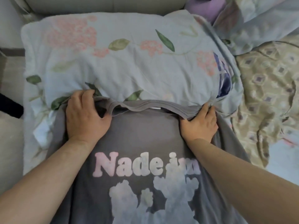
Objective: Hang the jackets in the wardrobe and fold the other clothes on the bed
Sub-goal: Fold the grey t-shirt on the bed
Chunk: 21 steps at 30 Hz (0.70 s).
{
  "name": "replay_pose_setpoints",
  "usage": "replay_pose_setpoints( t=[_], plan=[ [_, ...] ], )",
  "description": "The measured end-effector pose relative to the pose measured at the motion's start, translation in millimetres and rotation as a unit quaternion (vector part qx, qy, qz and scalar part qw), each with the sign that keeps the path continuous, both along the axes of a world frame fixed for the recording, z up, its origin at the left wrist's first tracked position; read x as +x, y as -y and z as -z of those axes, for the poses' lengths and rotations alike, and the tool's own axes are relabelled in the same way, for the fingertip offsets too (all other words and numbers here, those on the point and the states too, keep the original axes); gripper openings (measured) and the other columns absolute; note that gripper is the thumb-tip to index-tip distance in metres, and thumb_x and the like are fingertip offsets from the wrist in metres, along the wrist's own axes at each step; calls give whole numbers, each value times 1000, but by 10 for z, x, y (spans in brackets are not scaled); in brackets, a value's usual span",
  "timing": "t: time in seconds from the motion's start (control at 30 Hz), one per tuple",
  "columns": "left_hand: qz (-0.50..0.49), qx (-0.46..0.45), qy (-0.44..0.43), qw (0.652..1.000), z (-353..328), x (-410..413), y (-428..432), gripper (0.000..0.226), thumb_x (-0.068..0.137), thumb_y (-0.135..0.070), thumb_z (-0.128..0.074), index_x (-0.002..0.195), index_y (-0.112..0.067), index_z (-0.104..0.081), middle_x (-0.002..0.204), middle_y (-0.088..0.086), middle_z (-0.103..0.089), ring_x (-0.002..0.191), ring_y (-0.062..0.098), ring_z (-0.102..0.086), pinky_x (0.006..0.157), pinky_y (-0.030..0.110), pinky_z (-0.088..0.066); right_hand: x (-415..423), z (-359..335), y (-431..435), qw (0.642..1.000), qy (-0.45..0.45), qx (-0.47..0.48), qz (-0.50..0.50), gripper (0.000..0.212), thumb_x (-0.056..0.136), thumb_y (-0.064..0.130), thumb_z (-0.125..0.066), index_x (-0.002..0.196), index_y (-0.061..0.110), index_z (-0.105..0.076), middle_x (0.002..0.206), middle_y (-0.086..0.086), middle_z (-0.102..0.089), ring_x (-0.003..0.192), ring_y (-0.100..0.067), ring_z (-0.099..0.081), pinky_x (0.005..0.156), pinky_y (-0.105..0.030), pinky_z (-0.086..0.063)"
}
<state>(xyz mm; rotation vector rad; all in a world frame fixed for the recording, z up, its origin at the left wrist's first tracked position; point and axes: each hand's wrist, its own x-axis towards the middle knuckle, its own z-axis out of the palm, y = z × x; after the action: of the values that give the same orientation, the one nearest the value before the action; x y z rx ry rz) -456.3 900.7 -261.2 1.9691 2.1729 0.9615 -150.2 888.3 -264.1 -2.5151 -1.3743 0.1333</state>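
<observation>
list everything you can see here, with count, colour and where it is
t-shirt: one, grey with pink and white print, laid flat, centre and near
floral quilt: one, pale blue with pink flowers and green leaves, just beyond the t-shirt
blue cloth: one, dark blue, peeking out at the quilt's right end
bedspread: one, beige with a diamond pattern, right side
purple thing: one, lilac, top edge; cannot tell what it is
dark thing: one, black, left edge, mostly cut off
left grip: one, bare hand, holds the t-shirt's top edge, left side
right grip: one, bare hand, pinches the top edge, right side
</observation>
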Motion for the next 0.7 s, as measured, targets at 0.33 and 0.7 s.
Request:
replay_pose_setpoints(
  t=[0.33, 0.7],
  plan=[
    [-51, 36, 104, 993, -9, 66, 299, 74, 82, -12, -68, 143, -11, -27, 149, 23, -25, 129, 46, -35, 103, 56, -41, 384, -347, 478, 954, -180, 65, -230, 67, 89, 38, -62, 148, 16, -38, 154, -3, -37, 142, -19, -32, 117, -34, -27],
    [112, -155, 64, 979, 108, 1552, 2383, 70, 95, -54, -43, 155, -32, -13, 160, -18, 9, 142, -1, 19, 121, 31, 2, 1213, -386, 1672, 982, -131, 100, -93, 31, 92, 25, -57, 117, 7, -62, 115, -15, -62, 112, -35, -56, 97, -46, -45]
  ],
)
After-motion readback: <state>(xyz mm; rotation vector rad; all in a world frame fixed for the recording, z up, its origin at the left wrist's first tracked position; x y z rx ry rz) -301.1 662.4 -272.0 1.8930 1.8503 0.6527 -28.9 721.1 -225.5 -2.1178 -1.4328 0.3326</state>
